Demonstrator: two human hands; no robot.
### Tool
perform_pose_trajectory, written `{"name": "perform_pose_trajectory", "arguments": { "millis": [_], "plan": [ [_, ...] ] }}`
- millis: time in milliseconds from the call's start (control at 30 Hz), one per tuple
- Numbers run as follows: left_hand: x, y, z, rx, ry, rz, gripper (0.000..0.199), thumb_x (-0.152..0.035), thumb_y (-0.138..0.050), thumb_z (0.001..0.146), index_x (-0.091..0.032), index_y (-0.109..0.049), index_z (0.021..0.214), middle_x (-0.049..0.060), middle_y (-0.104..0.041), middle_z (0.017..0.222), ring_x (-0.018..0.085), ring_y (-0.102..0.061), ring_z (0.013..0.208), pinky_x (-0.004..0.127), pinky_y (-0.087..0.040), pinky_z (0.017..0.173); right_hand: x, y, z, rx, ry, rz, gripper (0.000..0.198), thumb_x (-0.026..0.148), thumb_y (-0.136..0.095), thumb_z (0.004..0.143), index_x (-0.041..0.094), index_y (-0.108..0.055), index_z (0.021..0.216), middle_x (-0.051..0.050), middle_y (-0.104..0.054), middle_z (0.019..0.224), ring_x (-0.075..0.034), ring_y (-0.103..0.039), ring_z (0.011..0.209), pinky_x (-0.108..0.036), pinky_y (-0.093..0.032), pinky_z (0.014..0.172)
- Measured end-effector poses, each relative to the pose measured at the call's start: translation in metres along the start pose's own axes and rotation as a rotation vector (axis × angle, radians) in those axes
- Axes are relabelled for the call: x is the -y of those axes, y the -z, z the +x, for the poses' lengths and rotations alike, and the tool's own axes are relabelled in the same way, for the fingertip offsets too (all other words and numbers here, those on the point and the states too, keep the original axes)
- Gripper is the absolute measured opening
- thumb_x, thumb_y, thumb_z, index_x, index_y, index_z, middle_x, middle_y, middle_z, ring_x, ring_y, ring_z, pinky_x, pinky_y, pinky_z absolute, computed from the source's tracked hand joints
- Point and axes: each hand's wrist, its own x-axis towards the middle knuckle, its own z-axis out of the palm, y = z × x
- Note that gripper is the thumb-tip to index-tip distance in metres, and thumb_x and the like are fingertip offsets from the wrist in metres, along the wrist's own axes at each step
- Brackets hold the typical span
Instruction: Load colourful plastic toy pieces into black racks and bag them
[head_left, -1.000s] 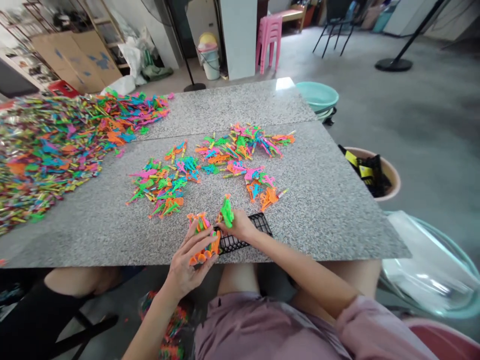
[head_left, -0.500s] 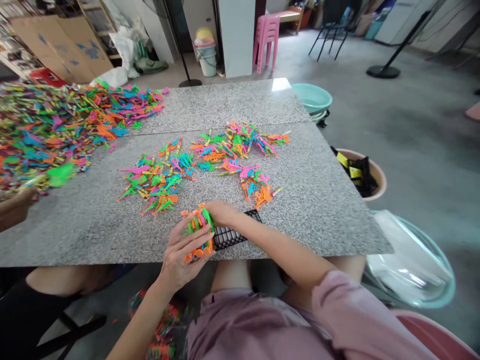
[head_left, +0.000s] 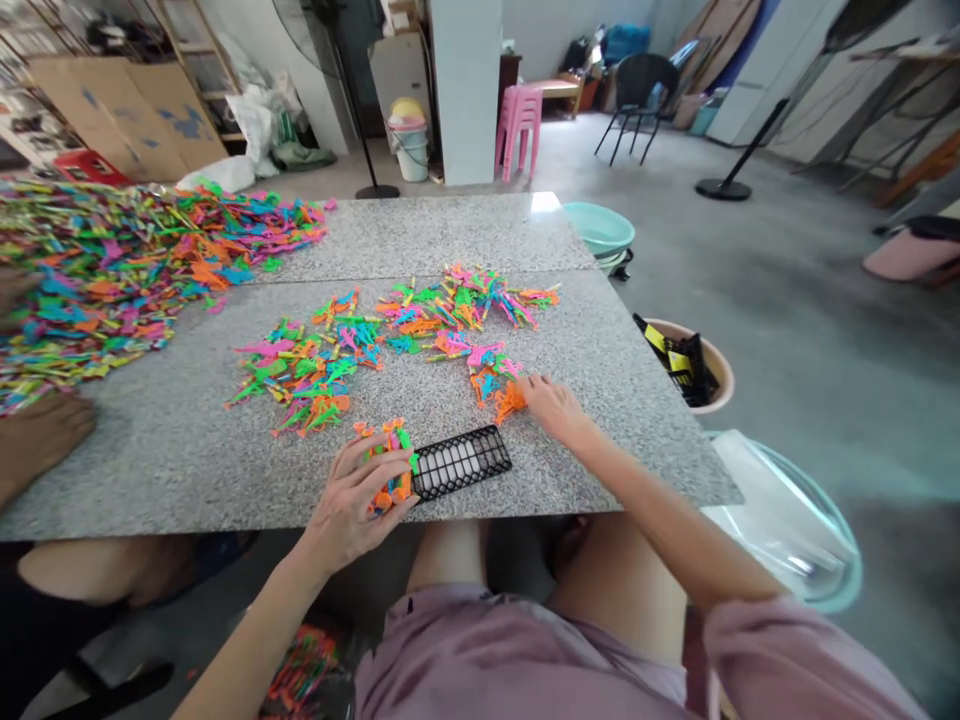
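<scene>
My left hand (head_left: pixel 351 497) is wrapped around a row of small colourful plastic pieces (head_left: pixel 403 487) set in the left end of a black lattice rack (head_left: pixel 463 464). That rack lies slanted near the table's front edge, and its right part shows bare slots. At the right end of a loose pile, my right hand (head_left: pixel 556 408) has its fingertips closed at an orange plastic piece (head_left: pixel 510 400); the fingers partly cover it. Other loose pieces (head_left: pixel 465 297) in pink, green, blue and orange, some with striped tubes, spread in an arc beyond the rack.
A big heap of similar pieces (head_left: pixel 112 270) covers the table's left side. Another person's hand (head_left: pixel 49 440) rests beside it. Right of the granite table (head_left: pixel 600 440) stand a pink tub (head_left: pixel 720 375) with black racks and a teal basin (head_left: pixel 844 560) holding clear plastic.
My right hand has moved right, from the filled end of the rack to the orange piece in the pile. My left hand stays on the rack. The view has tilted up slightly.
</scene>
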Motion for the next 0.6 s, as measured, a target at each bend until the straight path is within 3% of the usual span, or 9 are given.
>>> {"name": "perform_pose_trajectory", "arguments": {
  "millis": [100, 167, 267, 333, 400, 467, 600],
  "plan": [
    [-0.001, 0.002, 0.002, 0.032, -0.001, -0.002, 0.028, -0.025, -0.069, 0.087, -0.024, -0.061, 0.114, 0.004, -0.071, 0.116, 0.027, -0.052, 0.126, 0.050, -0.032, 0.115, -0.025, 0.002, 0.002, 0.107, 0.154, -0.059, 0.040, -0.002, -0.041, 0.087, 0.009, -0.051, 0.125, -0.018, -0.065, 0.109, -0.026, -0.063, 0.102, -0.034, -0.051, 0.080],
    [-0.003, 0.006, 0.002, 0.083, 0.006, -0.008, 0.032, -0.024, -0.066, 0.089, -0.023, -0.060, 0.120, 0.005, -0.069, 0.120, 0.028, -0.049, 0.129, 0.053, -0.030, 0.117, -0.017, -0.001, 0.000, 0.077, 0.139, 0.107, 0.038, 0.001, -0.042, 0.087, 0.009, -0.048, 0.124, -0.017, -0.066, 0.105, -0.025, -0.066, 0.093, -0.035, -0.052, 0.078],
    [-0.008, 0.010, 0.003, 0.139, 0.028, -0.019, 0.033, -0.021, -0.062, 0.091, -0.023, -0.058, 0.124, 0.005, -0.067, 0.125, 0.027, -0.045, 0.134, 0.054, -0.028, 0.119, 0.025, -0.014, -0.012, 0.005, 0.051, 0.643, 0.041, 0.010, -0.050, 0.085, 0.014, -0.041, 0.125, -0.007, -0.068, 0.096, -0.018, -0.066, 0.077, -0.030, -0.053, 0.072],
    [-0.009, 0.011, 0.003, 0.145, 0.049, -0.030, 0.030, -0.020, -0.061, 0.091, -0.024, -0.060, 0.121, 0.005, -0.068, 0.125, 0.026, -0.045, 0.135, 0.054, -0.028, 0.119, 0.066, -0.028, -0.024, 0.025, -0.007, 1.001, 0.039, 0.014, -0.054, 0.080, 0.017, -0.043, 0.118, -0.003, -0.067, 0.090, -0.015, -0.065, 0.072, -0.027, -0.054, 0.068],
    [-0.008, 0.011, 0.003, 0.138, 0.062, -0.040, 0.029, -0.020, -0.061, 0.091, -0.024, -0.062, 0.119, 0.005, -0.068, 0.124, 0.026, -0.046, 0.134, 0.055, -0.028, 0.119, 0.106, -0.040, -0.035, 0.082, -0.068, 1.184, 0.032, 0.013, -0.057, 0.075, 0.019, -0.047, 0.105, -0.003, -0.067, 0.087, -0.014, -0.066, 0.070, -0.025, -0.053, 0.065],
    [-0.007, 0.009, 0.002, 0.137, 0.058, -0.047, 0.030, -0.020, -0.061, 0.090, -0.025, -0.062, 0.119, 0.005, -0.068, 0.125, 0.027, -0.046, 0.133, 0.056, -0.026, 0.119, 0.134, -0.046, -0.041, 0.131, -0.103, 1.168, 0.029, 0.015, -0.058, 0.074, 0.019, -0.049, 0.101, -0.003, -0.067, 0.082, -0.016, -0.066, 0.069, -0.025, -0.053, 0.063],
    [-0.004, 0.005, 0.000, 0.116, 0.045, -0.059, 0.030, -0.021, -0.062, 0.090, -0.026, -0.062, 0.120, 0.003, -0.067, 0.126, 0.027, -0.047, 0.131, 0.055, -0.025, 0.120, 0.150, -0.032, -0.037, 0.152, -0.069, 0.749, 0.043, 0.021, -0.056, 0.079, 0.016, -0.048, 0.121, -0.005, -0.068, 0.078, -0.023, -0.068, 0.072, -0.029, -0.051, 0.065]
  ]
}}
